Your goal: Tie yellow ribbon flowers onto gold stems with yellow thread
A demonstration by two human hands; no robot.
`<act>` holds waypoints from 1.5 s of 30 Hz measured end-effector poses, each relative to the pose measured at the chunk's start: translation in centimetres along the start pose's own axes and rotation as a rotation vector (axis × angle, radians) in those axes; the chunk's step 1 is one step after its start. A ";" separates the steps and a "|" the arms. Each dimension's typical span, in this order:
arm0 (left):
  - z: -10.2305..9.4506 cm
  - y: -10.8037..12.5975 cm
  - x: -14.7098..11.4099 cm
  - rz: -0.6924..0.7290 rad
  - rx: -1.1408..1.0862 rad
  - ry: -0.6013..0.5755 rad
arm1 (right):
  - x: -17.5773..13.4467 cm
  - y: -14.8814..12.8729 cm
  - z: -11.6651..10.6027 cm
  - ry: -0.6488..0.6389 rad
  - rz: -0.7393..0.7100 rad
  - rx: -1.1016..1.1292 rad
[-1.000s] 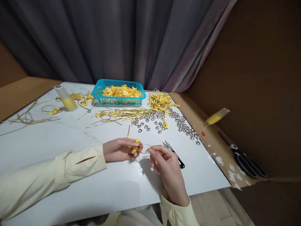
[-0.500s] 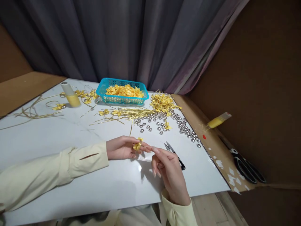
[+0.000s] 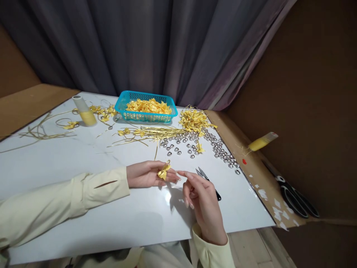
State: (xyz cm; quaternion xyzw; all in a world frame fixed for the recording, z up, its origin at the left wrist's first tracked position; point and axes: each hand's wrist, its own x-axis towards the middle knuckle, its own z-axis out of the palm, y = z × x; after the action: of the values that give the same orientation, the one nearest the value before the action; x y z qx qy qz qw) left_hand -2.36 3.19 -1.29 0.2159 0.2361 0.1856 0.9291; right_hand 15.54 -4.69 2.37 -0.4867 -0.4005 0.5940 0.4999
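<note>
Head view: the left hand (image 3: 147,174) pinches a yellow bow (image 3: 163,172) between thumb and fingers, other fingertips stretched past it. Just beside those fingertips, the right hand (image 3: 205,197) extends its index finger, the rest curled (whether it grips anything, I cannot tell). Beyond both hands' fingers lie silver beads (image 3: 221,152).

The bow (image 3: 163,173) looks satiny, the tabletop (image 3: 111,219) glossy, the basket (image 3: 149,118) smooth plastic.
</note>
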 end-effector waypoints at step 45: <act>0.7 0.9 -0.4 -0.049 -0.105 0.078 | 0.0 0.5 -0.8 0.171 -0.106 0.210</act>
State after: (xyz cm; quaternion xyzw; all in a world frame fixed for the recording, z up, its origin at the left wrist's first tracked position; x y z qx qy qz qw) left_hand -2.59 3.56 -0.13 0.1536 0.2675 0.1830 0.9335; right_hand 16.21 -4.77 1.70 -0.4585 -0.3173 0.5618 0.6111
